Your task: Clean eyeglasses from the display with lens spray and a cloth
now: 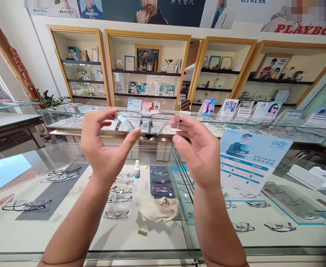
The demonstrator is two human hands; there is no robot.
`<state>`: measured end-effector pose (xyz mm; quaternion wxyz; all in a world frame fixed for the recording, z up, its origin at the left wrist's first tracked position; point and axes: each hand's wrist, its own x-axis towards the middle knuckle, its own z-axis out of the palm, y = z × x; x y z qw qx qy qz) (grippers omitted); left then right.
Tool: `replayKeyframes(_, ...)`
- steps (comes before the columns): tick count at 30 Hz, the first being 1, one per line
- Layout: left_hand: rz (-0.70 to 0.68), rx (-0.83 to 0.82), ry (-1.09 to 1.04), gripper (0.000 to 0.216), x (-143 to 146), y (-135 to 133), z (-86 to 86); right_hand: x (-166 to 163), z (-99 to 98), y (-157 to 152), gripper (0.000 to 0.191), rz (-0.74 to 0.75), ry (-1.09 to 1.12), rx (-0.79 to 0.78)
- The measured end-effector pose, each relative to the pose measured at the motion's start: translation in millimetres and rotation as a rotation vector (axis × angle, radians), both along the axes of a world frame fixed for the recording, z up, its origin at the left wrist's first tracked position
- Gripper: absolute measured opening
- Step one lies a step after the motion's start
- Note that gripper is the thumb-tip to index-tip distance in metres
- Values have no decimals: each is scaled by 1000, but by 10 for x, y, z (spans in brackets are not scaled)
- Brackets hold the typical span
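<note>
A pair of thin-rimmed eyeglasses (147, 115) is held up in front of me, above the glass counter, with the lenses side by side. My left hand (104, 142) is closed on its left end, fingertips at the rim and thumb below the left lens. At the other end, my right hand (200, 150) grips by the fingers, thumb beneath the right lens. Below, a crumpled cream cloth (159, 209) and a small white spray bottle (137, 169) sit on the counter. A small gold-coloured strip (142, 233) lies nearer to me.
The glass display counter (140, 255) holds rows of eyeglasses (117, 215) under its top. A blue-and-white sign (254, 161) stands right of my right hand. White boxes (309, 176) are at the far right. Beyond, another glass counter and wooden display shelves (149, 35) line the wall.
</note>
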<state>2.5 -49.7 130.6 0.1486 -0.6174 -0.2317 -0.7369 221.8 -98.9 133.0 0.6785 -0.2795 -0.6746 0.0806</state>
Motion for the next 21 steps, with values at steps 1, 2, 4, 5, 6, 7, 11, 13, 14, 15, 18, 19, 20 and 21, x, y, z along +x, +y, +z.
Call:
replayKeyframes(1, 1, -3, 6, 50, 0, -1, -2, -11, -2, 3, 38, -10, 8, 6)
replayKeyframes(2, 0, -6, 13, 51, 0, -3, -4, -23, -3, 6, 38, -21, 15, 15)
replayKeyframes(4, -7, -16, 21, 52, 2, -8, -6, -47, -6, 10, 41, -47, 19, 34)
replayKeyframes(5, -11, -21, 21, 52, 4, -12, -4, -57, -8, 11, 42, -62, 17, 44)
replayKeyframes(6, -13, -25, 17, 51, 7, -18, -2, -66, -10, 12, 43, -80, 13, 54)
replayKeyframes(7, -13, -29, 11, 51, 10, -26, 2, -72, -12, 13, 44, -101, 8, 65)
replayKeyframes(11, -9, -60, -8, 52, 23, -63, 16, -79, -19, 27, 48, -175, -24, 110)
replayKeyframes(13, -21, -69, -14, 53, 31, -74, 15, -78, -20, 41, 51, -195, -34, 134)
replayKeyframes(14, -32, -67, -18, 54, 36, -76, 12, -77, -20, 49, 53, -203, -34, 141)
replayKeyframes(15, -44, -61, -20, 54, 41, -76, 7, -75, -20, 57, 53, -210, -31, 144)
replayKeyframes(18, -80, -53, -26, 56, 56, -66, -9, -67, -21, 81, 48, -218, -23, 132)
replayKeyframes(19, -83, -55, -30, 57, 60, -62, -12, -63, -22, 89, 46, -218, -22, 122)
replayKeyframes(20, -82, -59, -34, 57, 63, -59, -14, -57, -22, 97, 44, -217, -19, 114)
replayKeyframes(21, -78, -65, -35, 58, 66, -56, -14, -51, -23, 106, 43, -216, -16, 106)
